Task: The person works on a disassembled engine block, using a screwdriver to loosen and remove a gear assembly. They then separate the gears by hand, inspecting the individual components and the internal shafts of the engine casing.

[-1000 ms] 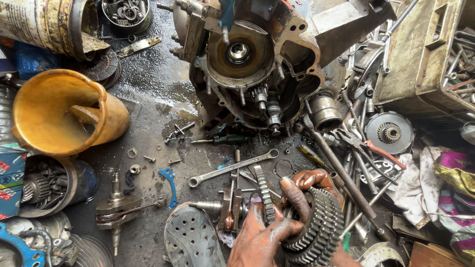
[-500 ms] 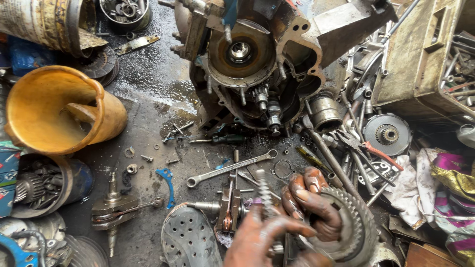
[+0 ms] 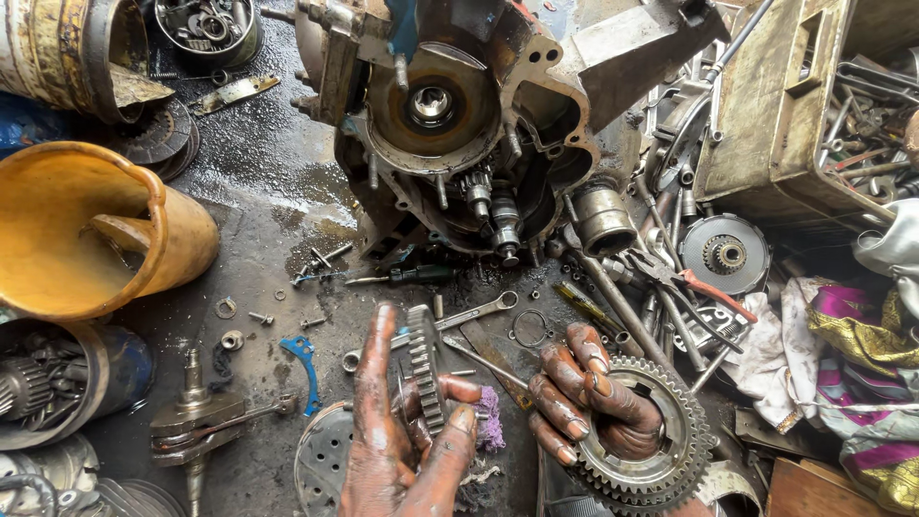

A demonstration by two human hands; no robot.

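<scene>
My left hand (image 3: 402,440), black with oil, grips a small toothed gear (image 3: 423,369) held on edge between thumb and fingers. My right hand (image 3: 598,402) holds a large ring gear (image 3: 675,440), with the fingers curled through its open centre. Both hands hover low over the greasy floor, just in front of an opened engine case (image 3: 459,124) whose shafts and small gears stick out toward me. A combination spanner (image 3: 459,316) lies on the floor between the hands and the engine.
A yellow plastic jug (image 3: 96,230) lies on its side at left. A crankshaft with rod (image 3: 201,416) sits lower left beside a blue gasket piece (image 3: 304,359). Pliers (image 3: 689,282), rods, a clutch part (image 3: 725,254) and coloured rags (image 3: 862,364) crowd the right. A metal toolbox (image 3: 814,105) stands upper right.
The stacked gears have been split apart: the small gear now sits in my left hand and the large ring gear in my right, which has shifted rightward.
</scene>
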